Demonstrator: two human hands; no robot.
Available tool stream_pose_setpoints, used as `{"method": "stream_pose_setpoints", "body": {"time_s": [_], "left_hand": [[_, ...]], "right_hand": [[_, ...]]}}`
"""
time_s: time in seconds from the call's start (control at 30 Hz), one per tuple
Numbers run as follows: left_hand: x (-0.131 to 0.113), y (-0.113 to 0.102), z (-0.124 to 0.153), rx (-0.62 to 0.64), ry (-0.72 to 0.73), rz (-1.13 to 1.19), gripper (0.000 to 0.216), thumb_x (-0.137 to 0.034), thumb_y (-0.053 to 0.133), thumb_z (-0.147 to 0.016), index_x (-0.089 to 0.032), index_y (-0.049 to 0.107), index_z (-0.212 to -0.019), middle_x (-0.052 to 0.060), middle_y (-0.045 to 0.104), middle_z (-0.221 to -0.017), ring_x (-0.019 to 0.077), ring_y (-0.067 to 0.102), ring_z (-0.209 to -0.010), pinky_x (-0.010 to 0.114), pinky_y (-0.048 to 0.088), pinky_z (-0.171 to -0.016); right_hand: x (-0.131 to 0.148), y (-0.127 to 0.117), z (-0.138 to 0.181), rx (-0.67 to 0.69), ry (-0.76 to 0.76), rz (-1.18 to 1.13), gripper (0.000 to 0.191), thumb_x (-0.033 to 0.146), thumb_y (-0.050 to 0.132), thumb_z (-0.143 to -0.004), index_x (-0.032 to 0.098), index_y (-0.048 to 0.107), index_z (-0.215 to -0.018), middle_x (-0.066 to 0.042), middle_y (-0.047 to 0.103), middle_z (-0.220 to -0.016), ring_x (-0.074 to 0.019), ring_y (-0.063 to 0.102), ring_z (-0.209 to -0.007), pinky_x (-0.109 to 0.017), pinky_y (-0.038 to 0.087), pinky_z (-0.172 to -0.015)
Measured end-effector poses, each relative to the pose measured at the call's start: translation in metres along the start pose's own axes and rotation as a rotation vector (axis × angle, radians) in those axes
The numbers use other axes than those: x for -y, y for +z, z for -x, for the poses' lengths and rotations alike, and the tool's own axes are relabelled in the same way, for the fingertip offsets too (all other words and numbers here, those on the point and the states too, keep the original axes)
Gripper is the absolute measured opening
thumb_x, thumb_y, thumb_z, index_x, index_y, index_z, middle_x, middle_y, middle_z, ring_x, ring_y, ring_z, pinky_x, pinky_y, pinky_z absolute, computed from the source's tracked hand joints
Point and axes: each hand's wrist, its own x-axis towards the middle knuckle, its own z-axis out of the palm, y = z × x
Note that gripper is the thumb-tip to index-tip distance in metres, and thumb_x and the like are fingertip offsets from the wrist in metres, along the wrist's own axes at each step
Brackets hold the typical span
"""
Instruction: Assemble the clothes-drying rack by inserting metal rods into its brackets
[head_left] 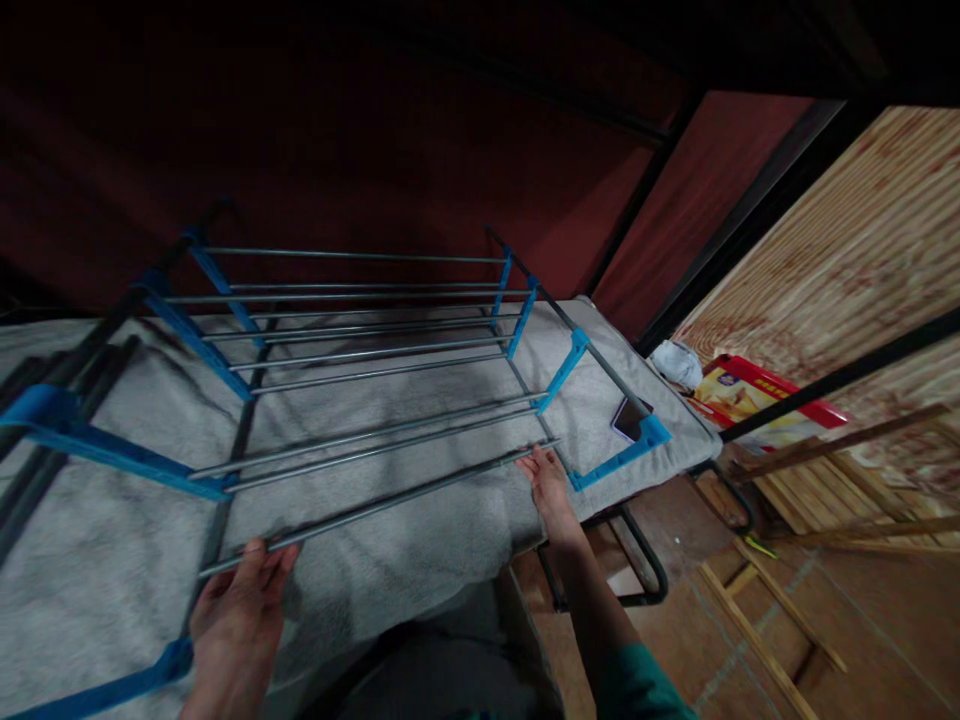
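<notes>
A metal rod (pixel 405 497) lies level across the front of a partly built rack. My left hand (pixel 241 610) grips it near its left end, thumb on top. Close to the other end, my right hand (pixel 546 478) pinches the same rod, beside a blue plastic bracket (pixel 619 462). The rack frame (pixel 238 440) has dark tubes at both sides, joined by blue brackets, with several thin rods running between them. Another blue bracket (pixel 120 690) sits at the lower left, below my left hand.
The rack rests on a grey blanket (pixel 450 545) over a bed. A phone (pixel 630 418) lies on it at the right, inside the frame. Beyond the bed's edge are a red and yellow box (pixel 757 395), a white bag (pixel 676 362) and wooden frames (pixel 765 625) on the tiled floor.
</notes>
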Motion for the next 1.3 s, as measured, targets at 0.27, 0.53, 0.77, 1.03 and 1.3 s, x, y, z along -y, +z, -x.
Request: {"method": "stream_pose_setpoints", "body": {"time_s": [0.27,0.53,0.77,1.03,1.3], "left_hand": [[-0.013,0.032,0.022,-0.091,-0.158,0.191,0.024,0.001,0.073,-0.092,-0.02,0.072,-0.08,-0.001,0.078,-0.079,0.0154,0.079,-0.081,0.036,0.071,-0.094],[-0.005,0.029,0.024,-0.038,-0.101,0.26,0.018,-0.004,0.086,-0.087,-0.018,0.076,-0.086,0.005,0.083,-0.087,0.0185,0.083,-0.086,0.032,0.071,-0.086],[-0.005,0.02,0.012,-0.033,-0.079,0.282,0.027,-0.016,0.1,-0.08,-0.018,0.073,-0.079,0.002,0.079,-0.08,0.0135,0.075,-0.071,0.026,0.068,-0.078],[-0.004,0.022,0.014,0.0,-0.093,0.301,0.024,-0.014,0.099,-0.08,-0.019,0.075,-0.084,0.005,0.082,-0.088,0.0182,0.081,-0.085,0.031,0.07,-0.086],[-0.002,0.024,0.015,0.013,-0.169,0.28,0.021,-0.007,0.093,-0.082,-0.018,0.076,-0.084,0.005,0.08,-0.087,0.0171,0.079,-0.081,0.03,0.068,-0.083]], "right_hand": [[-0.006,-0.014,-0.007,-0.013,0.03,-0.04,0.03,0.033,0.092,-0.081,0.03,0.063,-0.078,0.005,0.074,-0.076,-0.017,0.077,-0.073,-0.031,0.072,-0.08],[-0.014,-0.037,-0.022,0.083,-0.026,-0.011,0.024,0.025,0.091,-0.076,0.03,0.068,-0.081,0.001,0.08,-0.085,-0.0228,0.082,-0.078,-0.039,0.077,-0.078],[-0.012,-0.046,-0.028,0.09,-0.027,0.071,0.014,0.024,0.086,-0.073,0.028,0.075,-0.082,-0.005,0.084,-0.091,-0.0247,0.085,-0.089,-0.041,0.074,-0.092],[-0.007,-0.049,-0.033,-0.004,0.065,0.026,0.01,0.023,0.082,-0.076,0.028,0.078,-0.083,-0.002,0.083,-0.086,-0.022,0.08,-0.079,-0.039,0.073,-0.084],[-0.005,-0.056,-0.038,-0.019,0.056,0.021,0.018,0.021,0.085,-0.075,0.029,0.075,-0.088,0.003,0.078,-0.082,-0.0196,0.074,-0.071,-0.04,0.073,-0.091]]}}
